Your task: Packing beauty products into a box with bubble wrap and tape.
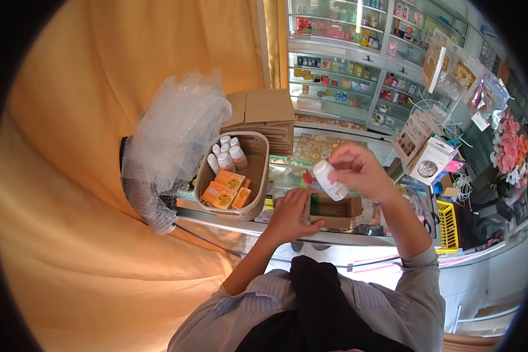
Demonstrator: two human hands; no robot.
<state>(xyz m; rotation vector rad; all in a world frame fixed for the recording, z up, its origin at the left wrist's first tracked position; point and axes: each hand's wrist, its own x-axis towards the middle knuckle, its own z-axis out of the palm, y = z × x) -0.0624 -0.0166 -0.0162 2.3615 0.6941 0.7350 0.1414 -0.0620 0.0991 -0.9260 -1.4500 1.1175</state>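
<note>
My right hand grips a white plastic bottle with a white cap and a printed label. The bottle is tilted in the air over a small open cardboard box on the glass counter. Around the left end of that box is my left hand, its thumb on the near side and its fingers toward the far side. Something green shows inside the box, too dim to name. Left of my hands, a beige plastic basket holds several white bottles and orange papaya-labelled boxes.
Bubble wrap is heaped left of the basket, by an orange curtain. Folded cardboard boxes are stacked behind it. On the right are boxed goods, scissors and a yellow plastic basket. Glass shelves stand beyond the counter.
</note>
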